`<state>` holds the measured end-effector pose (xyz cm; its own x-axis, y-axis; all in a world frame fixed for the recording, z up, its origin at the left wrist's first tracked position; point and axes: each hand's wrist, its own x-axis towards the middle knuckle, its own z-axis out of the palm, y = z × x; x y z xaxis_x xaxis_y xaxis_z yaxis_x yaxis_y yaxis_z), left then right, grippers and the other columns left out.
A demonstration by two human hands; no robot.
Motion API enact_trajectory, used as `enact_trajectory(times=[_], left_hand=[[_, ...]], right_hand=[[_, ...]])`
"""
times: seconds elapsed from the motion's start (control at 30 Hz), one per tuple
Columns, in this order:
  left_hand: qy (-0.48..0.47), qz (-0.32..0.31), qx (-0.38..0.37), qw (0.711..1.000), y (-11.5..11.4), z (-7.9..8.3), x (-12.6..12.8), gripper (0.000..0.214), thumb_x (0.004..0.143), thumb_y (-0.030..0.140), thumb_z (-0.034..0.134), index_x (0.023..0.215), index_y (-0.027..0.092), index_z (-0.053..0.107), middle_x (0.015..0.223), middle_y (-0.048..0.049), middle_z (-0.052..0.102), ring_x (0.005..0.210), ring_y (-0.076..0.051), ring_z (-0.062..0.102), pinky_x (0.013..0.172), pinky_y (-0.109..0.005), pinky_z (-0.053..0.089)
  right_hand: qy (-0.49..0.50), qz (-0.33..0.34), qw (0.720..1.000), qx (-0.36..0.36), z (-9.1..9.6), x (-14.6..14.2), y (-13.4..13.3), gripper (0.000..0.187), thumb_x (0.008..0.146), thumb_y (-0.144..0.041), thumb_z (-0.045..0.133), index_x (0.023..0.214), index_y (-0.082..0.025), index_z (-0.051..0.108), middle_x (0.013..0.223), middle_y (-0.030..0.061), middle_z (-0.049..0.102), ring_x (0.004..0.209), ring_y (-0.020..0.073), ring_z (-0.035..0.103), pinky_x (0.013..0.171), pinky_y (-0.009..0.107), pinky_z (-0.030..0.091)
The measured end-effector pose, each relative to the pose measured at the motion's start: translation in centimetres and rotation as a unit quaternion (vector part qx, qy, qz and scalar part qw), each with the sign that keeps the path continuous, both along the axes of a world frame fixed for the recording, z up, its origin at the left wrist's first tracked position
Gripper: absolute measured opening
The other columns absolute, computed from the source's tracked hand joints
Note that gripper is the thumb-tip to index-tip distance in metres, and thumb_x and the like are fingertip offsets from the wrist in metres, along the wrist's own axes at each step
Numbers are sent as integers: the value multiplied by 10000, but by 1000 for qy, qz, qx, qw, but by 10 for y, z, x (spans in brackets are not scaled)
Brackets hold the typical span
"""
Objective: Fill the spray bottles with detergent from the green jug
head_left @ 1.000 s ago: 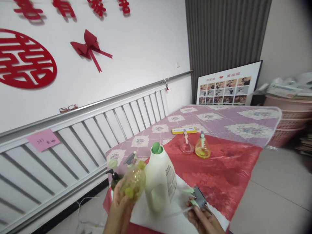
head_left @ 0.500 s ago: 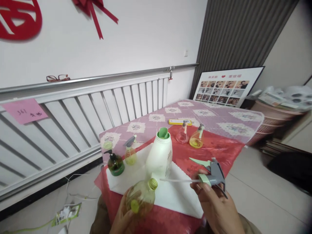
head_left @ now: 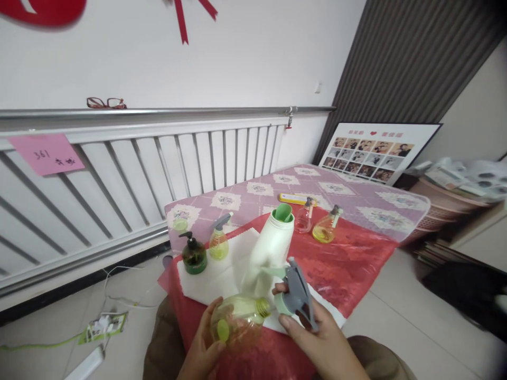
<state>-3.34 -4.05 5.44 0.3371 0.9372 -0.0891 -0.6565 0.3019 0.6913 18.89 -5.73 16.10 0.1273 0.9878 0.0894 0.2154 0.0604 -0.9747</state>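
My left hand is closed around a clear yellow-green bottle, tilted so its threaded neck points right. In my right hand is a grey and pale green trigger sprayer head, held just right of the bottle's mouth. Its dip tube appears to be inside the bottle, though the see-through wall makes this hard to tell. The collar and neck are still slightly apart. Behind both stands a white detergent bottle with a green spout, on a white cloth.
A dark green pump bottle and a yellow spray bottle stand at left. A pink spray bottle and another yellow spray bottle stand farther back, near a yellow-edged box. A radiator runs behind the table.
My right hand has moved left, bringing the sprayer head to the bottle's mouth; its tube no longer shows out in the open. The bottle has tipped further to the right. The view has shifted.
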Motion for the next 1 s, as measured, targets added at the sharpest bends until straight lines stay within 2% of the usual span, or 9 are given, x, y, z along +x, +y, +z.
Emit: enact_trajectory(times=[0.13,0.3,0.47,0.63,0.73,0.83,0.93,1.0], left_hand=[[-34,-14,1,999,-3,10,0,802,545,424,878,1262,318,535,1304,-82,605,1254,-351,519,1097,-519,359],[-52,-21,8,998,-6,16,-4,785,557,428,870,1259,310,541,1289,-75,613,1285,-338,491,1110,-494,340],[-60,-33,10,998,-8,15,-6,760,577,417,863,1257,319,538,1329,-87,587,1282,-345,492,1105,-497,341],[-57,-33,11,998,-11,11,-5,818,557,435,867,1280,292,509,1370,-109,545,1268,-364,501,1076,-516,372],[-21,-31,33,999,-13,12,-6,863,560,457,860,1308,291,460,1322,-122,579,1231,-352,534,1056,-515,384],[37,-21,64,997,-16,11,-5,948,554,414,858,1364,282,384,1305,-131,586,1219,-349,540,1043,-497,400],[118,-7,72,990,-20,6,-2,1040,527,272,838,1420,279,304,1358,-130,536,1204,-342,549,1005,-458,450],[166,6,69,984,-23,1,2,1062,508,179,794,1434,271,283,1371,-130,520,1174,-333,570,980,-436,476]], right_hand=[[2,65,998,0,-5,-15,3,396,813,-432,645,1174,-269,642,1131,82,693,1068,253,629,948,383,481],[15,81,996,-21,-6,-20,3,449,797,-489,650,1183,-259,635,1095,84,696,1049,261,626,947,392,468],[7,94,995,-36,-2,-22,1,427,802,-440,652,1183,-247,632,1109,75,692,1052,250,623,951,364,460],[-16,108,993,-37,3,-24,1,351,786,-367,657,1116,-247,651,1012,57,710,957,241,653,847,325,506],[-34,93,995,-29,9,-27,3,327,731,-378,682,1023,-231,664,926,50,716,851,245,662,719,314,526],[-52,48,997,-36,13,-32,7,348,638,-413,725,910,-207,658,782,36,704,738,251,650,604,312,511],[-64,4,997,-43,12,-40,9,301,585,-371,747,812,-205,642,700,12,681,663,235,634,599,317,513],[-59,-13,998,-35,8,-45,9,257,593,-325,738,802,-210,640,724,12,692,696,238,648,650,325,530]])
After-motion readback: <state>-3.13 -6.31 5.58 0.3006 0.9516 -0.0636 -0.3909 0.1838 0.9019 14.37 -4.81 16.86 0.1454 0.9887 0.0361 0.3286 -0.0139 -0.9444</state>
